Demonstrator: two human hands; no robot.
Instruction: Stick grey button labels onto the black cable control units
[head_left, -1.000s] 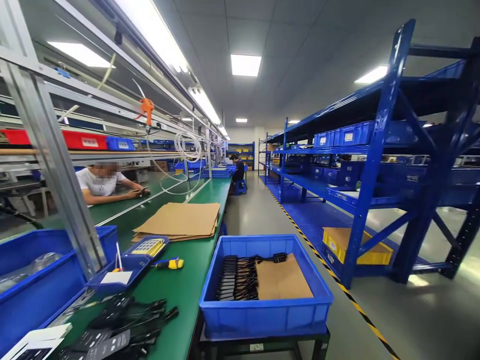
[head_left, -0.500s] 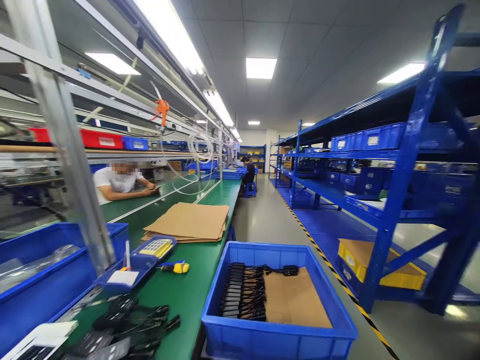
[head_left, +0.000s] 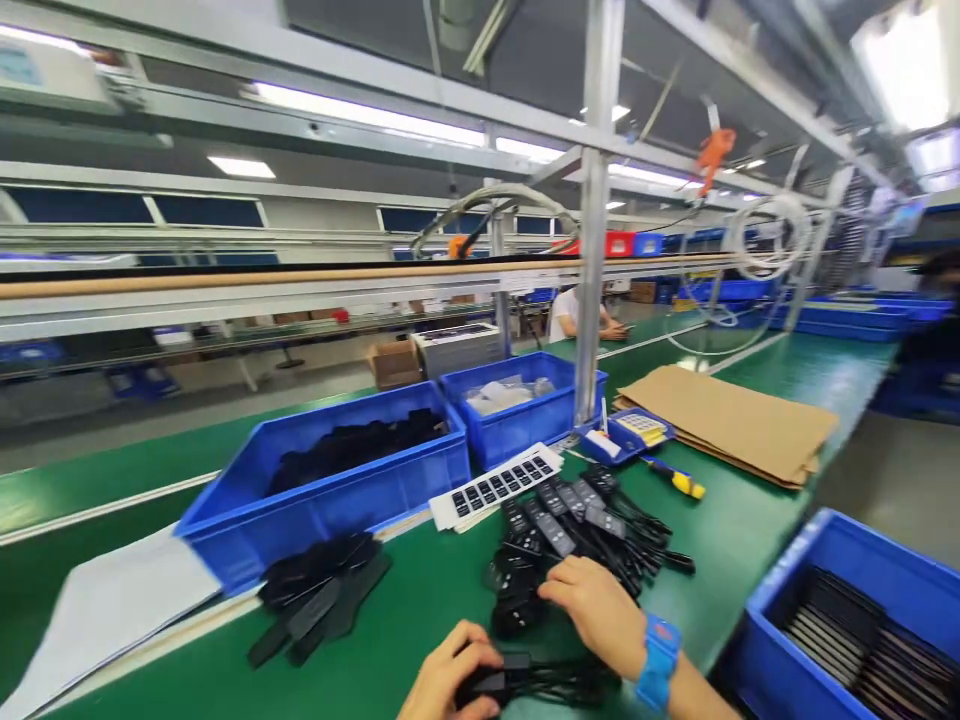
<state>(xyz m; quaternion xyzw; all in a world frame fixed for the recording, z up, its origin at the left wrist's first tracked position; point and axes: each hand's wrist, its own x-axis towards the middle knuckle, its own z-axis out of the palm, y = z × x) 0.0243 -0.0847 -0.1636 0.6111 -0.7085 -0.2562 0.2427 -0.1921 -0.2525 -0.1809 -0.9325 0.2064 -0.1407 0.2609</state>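
Observation:
My left hand [head_left: 448, 682] is at the bottom edge, its fingers curled round a black adapter with a bundled cable [head_left: 525, 680]. My right hand [head_left: 596, 608], with a blue wristband [head_left: 658, 650], lies palm down on a pile of black adapters and cables [head_left: 592, 530], fingers stretched over them. Just beyond the pile lies a white sheet of dark labels [head_left: 495, 485]. Flat black pieces [head_left: 322, 592] lie to the left on the green bench [head_left: 420, 610].
Behind stand a blue bin of black parts [head_left: 337, 490] and a blue bin of clear bags [head_left: 525, 425]. A metal post [head_left: 592, 250], a small blue tray [head_left: 626, 435], a yellow-handled screwdriver [head_left: 679, 482] and cardboard sheets [head_left: 735, 420] sit right. Another blue bin [head_left: 795, 650] is lower right. A person [head_left: 574, 312] works across.
The view has swung from the aisle and shelving down and left onto the bench. Both my hands have come into view on the black adapters.

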